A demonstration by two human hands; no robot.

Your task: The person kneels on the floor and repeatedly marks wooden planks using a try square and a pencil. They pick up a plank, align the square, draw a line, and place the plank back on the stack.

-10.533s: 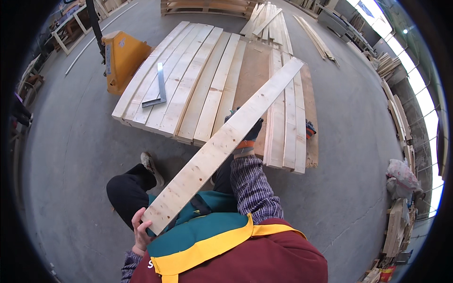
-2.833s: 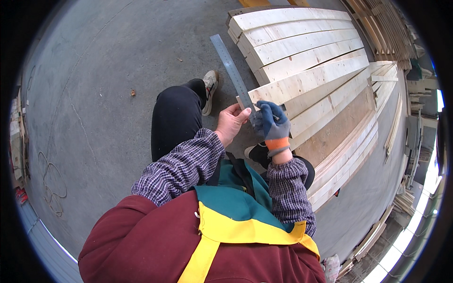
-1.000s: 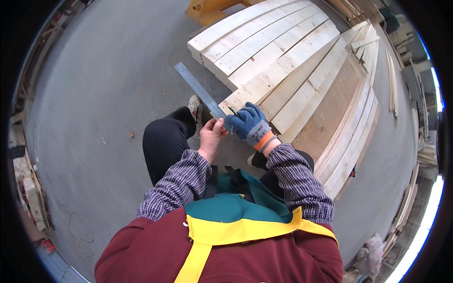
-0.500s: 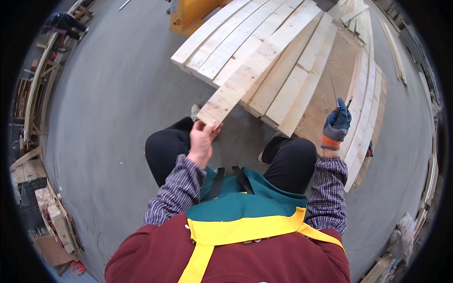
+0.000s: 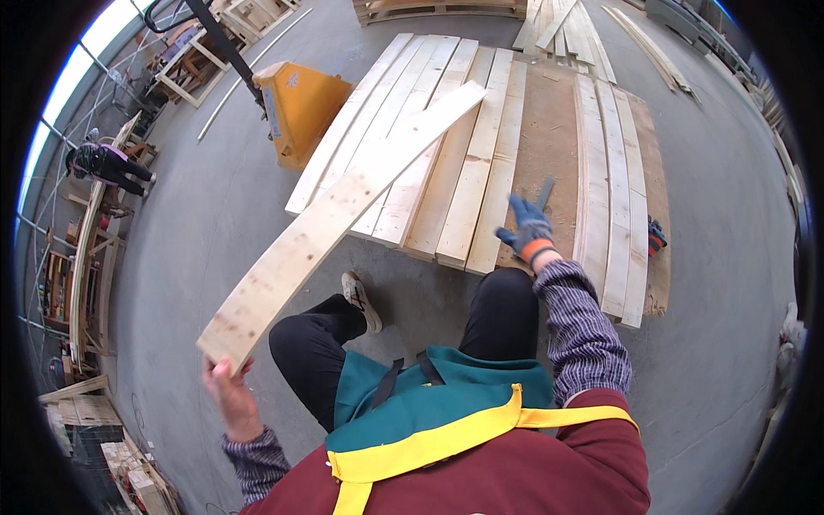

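Spanning from the left hand (image 5: pixel 230 396) up across the stack of boards (image 5: pixel 481 146): one long pale plank (image 5: pixel 343 215), rough-sawn, knotted, flat and straight. Judged stiff, fairly heavy, splintery; best gripped at its ends. Left hand, bare, closed on the near end. Right hand (image 5: pixel 528 233), blue-gloved, fingers spread, over the stack's near edge beside a brown panel (image 5: pixel 549 146). Yellow pallet truck (image 5: pixel 296 107) at far left corner; grey concrete floor (image 5: pixel 206 206).
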